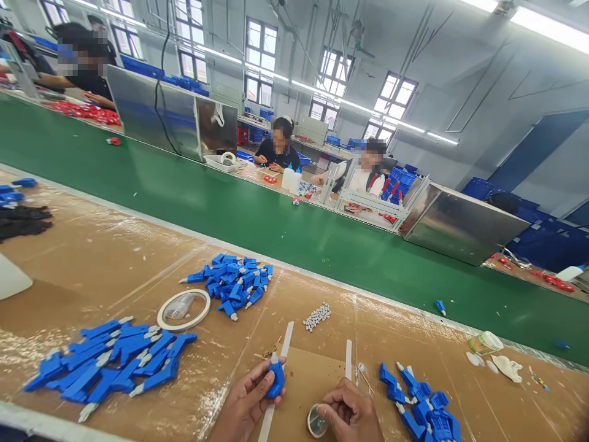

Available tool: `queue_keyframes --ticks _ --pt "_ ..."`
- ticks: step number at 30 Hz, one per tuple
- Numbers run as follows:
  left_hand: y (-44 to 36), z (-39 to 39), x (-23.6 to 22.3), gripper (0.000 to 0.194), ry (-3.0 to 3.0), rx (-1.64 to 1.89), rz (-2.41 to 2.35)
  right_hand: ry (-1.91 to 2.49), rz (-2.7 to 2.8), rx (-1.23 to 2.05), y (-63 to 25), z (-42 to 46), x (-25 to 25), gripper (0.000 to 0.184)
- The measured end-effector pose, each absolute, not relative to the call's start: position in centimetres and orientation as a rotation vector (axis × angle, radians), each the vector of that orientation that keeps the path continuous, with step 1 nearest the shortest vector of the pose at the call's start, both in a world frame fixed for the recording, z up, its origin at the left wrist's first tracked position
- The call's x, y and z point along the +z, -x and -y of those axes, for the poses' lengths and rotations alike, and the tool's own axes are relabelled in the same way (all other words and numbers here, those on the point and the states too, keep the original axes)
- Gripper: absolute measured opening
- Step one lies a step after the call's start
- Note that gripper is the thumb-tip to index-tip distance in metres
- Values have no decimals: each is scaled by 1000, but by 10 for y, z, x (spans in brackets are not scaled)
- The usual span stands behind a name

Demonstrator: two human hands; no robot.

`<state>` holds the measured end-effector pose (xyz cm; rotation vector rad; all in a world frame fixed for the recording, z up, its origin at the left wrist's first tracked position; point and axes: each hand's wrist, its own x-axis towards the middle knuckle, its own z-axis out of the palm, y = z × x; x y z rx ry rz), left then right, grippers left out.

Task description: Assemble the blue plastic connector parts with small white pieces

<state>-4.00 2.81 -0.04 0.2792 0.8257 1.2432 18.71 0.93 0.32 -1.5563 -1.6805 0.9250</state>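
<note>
My left hand (248, 399) pinches a blue plastic piece with a white tip (276, 382) between thumb and fingers, tip pointing up. Just right of it, my right hand (352, 410) has its fingers closed at the rim of a small round dish (315, 425). Whatever those fingertips grip is too small to make out. Beyond my left hand lie small brass-coloured bits (269, 351). A cluster of little grey pieces (317, 317) sits farther out. More blue pieces lie in a left pile (115, 362), a middle pile (239, 282) and a right pile (421, 402).
A tape roll (184, 310) lies between the two left piles. White strips (348, 359) mark the cardboard-covered bench (138, 258). Past the bench's edge runs a green conveyor belt (230, 209), with a blue piece (440, 307) on it. A cup (485, 342) lies tipped at right. Co-workers sit across.
</note>
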Motion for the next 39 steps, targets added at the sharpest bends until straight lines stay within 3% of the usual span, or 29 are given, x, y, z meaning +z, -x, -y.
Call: queue_keyframes --ticks 4,16,20,31,39 --pt "39 -28 4 49 -277 1248 -843 1506 1691 979 -185 -8 7 2" --pt "51 -29 -10 51 -275 1136 -827 1359 1866 999 -185 0 36 30" --pt "47 -26 2 49 -259 1172 -848 1497 1821 946 -190 1 42 19" --pt "49 -30 -2 53 -255 1143 -829 1577 1707 959 -180 -6 17 28" --pt "46 -29 -2 44 -247 1174 -823 1481 1802 897 -178 -6 9 18"
